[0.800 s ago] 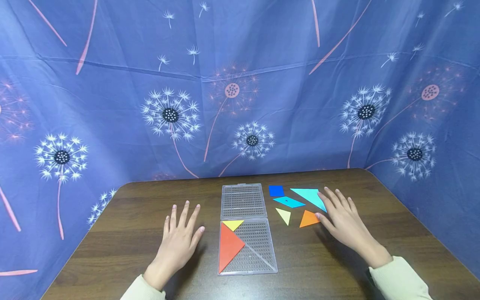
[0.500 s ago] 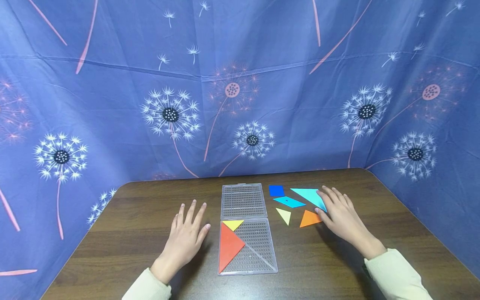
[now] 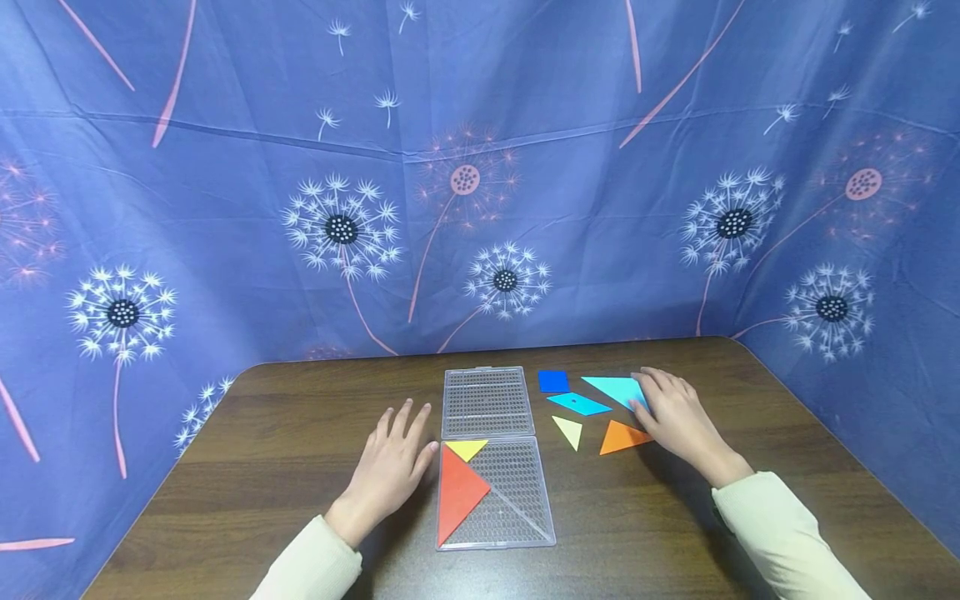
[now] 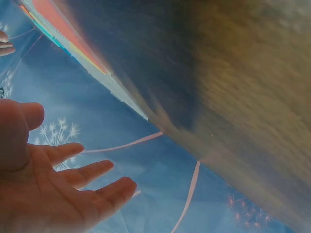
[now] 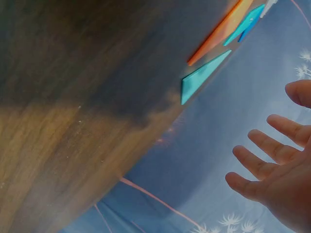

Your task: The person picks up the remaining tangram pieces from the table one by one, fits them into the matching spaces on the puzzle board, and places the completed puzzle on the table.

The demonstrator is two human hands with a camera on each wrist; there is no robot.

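My right hand (image 3: 677,415) is over the right end of a light turquoise triangle (image 3: 615,388), hiding that end in the head view. In the right wrist view its fingers (image 5: 257,162) are spread apart, with a gap between them and the turquoise triangle (image 5: 201,79). Just below the hand lies an orange triangle (image 3: 622,437). My left hand (image 3: 386,471) is left of a hinged clear plastic case (image 3: 517,533), fingers extended and holding nothing. Inside the case's near half lie a large red-orange triangle (image 3: 460,493) and a small yellow triangle (image 3: 467,450).
Right of the case are a dark blue square (image 3: 553,382), a blue parallelogram (image 3: 578,404) and a pale yellow triangle (image 3: 569,432). The case's far half (image 3: 486,403) lies flat. A blue dandelion-print cloth (image 3: 600,250) hangs behind the wooden table (image 3: 262,467).
My left hand has moved right, closer to the case. My right hand has shifted slightly left and away from me, covering more of the turquoise triangle. The pieces lie where they were.
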